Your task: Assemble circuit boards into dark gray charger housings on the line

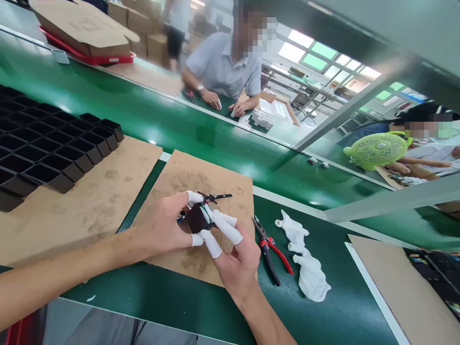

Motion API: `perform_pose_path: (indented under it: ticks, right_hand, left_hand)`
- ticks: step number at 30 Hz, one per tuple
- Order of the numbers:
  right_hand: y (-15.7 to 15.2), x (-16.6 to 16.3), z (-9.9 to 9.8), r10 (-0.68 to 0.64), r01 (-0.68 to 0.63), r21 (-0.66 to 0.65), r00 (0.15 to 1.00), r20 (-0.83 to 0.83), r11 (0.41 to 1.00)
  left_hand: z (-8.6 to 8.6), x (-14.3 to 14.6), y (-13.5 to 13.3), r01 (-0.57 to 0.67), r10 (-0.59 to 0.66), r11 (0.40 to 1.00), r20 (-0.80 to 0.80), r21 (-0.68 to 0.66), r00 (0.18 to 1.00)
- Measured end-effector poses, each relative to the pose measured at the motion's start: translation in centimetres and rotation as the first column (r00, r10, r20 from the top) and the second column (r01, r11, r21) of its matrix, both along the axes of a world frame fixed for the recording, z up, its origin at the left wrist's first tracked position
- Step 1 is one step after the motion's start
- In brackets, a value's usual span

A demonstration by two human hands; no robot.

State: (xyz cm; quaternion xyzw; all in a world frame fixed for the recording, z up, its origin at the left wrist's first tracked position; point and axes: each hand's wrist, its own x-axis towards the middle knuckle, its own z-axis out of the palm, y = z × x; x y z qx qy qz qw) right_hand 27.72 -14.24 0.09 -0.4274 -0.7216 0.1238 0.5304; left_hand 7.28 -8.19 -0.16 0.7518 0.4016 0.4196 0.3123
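Both of my hands hold a small black part [197,219] with thin coloured wires and a little propeller-like piece [214,197] sticking up from it. My left hand [163,225] pinches it from the left, white finger cots on thumb and forefinger. My right hand [235,254] grips it from below and the right, with cots on several fingertips. The part hovers just above a brown cardboard sheet [176,179] on the green bench.
Red-handled pliers [269,249] and white gloves [304,261] lie right of the cardboard. A black compartment tray [46,148] sits at the left on another cardboard sheet [89,206]. Beyond the green conveyor [161,120], other people work; a green fan [377,149] stands at the right.
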Motion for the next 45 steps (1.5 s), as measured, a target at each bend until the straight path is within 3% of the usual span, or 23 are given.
perform_pose_path:
  ticks: [2, 4, 6, 7, 8, 10, 12, 15, 18, 26, 31, 35, 39, 45]
  right_hand:
    - [-0.2, -0.5, -0.1, -0.012, 0.012, -0.006, 0.999, -0.042, 1.000]
    - [-0.5, -1.1, 0.0, -0.008, -0.007, -0.073, 0.979, -0.204, 0.997]
    - [-1.0, -1.8, 0.2, -0.047, -0.060, -0.209, 0.880, -0.472, 0.976]
    - [-1.4, -2.3, 0.5, -0.100, -0.106, -0.293, 0.788, -0.608, 0.950]
    - [-1.9, -2.8, 0.8, -0.172, -0.164, -0.372, 0.673, -0.719, 0.914]
    - [-3.3, -4.1, 1.5, -0.309, -0.300, -0.469, 0.452, -0.837, 0.831]
    - [-5.1, -5.7, 2.0, -0.389, -0.411, -0.487, 0.302, -0.870, 0.770]
    - [-7.7, -8.4, 2.0, -0.441, -0.501, -0.468, 0.179, -0.879, 0.728]
    - [-9.5, -10.6, 1.6, -0.468, -0.566, -0.448, 0.121, -0.875, 0.692]
    - [-10.0, -13.1, -0.2, -0.504, -0.594, -0.443, 0.071, -0.861, 0.672]
    - [-9.7, -14.7, 0.1, -0.511, -0.593, -0.457, 0.087, -0.855, 0.663]
    - [-10.6, -16.2, -0.2, -0.468, -0.529, -0.470, 0.148, -0.871, 0.706]
    - [-11.5, -16.5, -1.9, -0.487, -0.403, -0.534, 0.221, -0.845, 0.743]
    - [-10.8, -13.9, -2.4, -0.457, -0.092, -0.551, 0.453, -0.765, 0.830]
  left_hand:
    - [0.3, 0.0, -0.5, -0.054, 0.060, 0.993, -0.055, 0.105, 0.997]
    - [1.1, 0.0, -1.2, -0.078, 0.102, 0.966, -0.085, 0.248, 0.991]
    - [2.4, -0.1, -2.5, -0.119, 0.154, 0.929, -0.074, 0.349, 0.985]
    - [3.2, -0.2, -3.5, -0.169, 0.192, 0.922, -0.033, 0.349, 0.981]
    - [3.8, -0.3, -4.7, -0.232, 0.232, 0.923, 0.036, 0.306, 0.972]
    - [4.8, -0.4, -7.6, -0.336, 0.316, 0.938, 0.195, 0.082, 0.929]
    - [5.0, -0.5, -10.5, -0.328, 0.366, 0.928, 0.279, -0.176, 0.888]
    - [4.2, -0.6, -13.7, -0.243, 0.398, 0.870, 0.321, -0.429, 0.859]
    - [3.4, -0.9, -14.8, -0.152, 0.391, 0.839, 0.384, -0.523, 0.836]
    - [3.2, -2.0, -14.1, -0.050, 0.373, 0.832, 0.492, -0.552, 0.786]
    - [3.4, -3.1, -13.2, 0.017, 0.399, 0.798, 0.549, -0.603, 0.735]
    - [3.8, -4.4, -12.9, 0.106, 0.437, 0.731, 0.581, -0.674, 0.687]
    - [3.7, -5.9, -13.6, 0.137, 0.550, 0.639, 0.574, -0.757, 0.607]
    - [2.4, -7.7, -13.5, 0.109, 0.650, 0.565, 0.523, -0.818, 0.551]
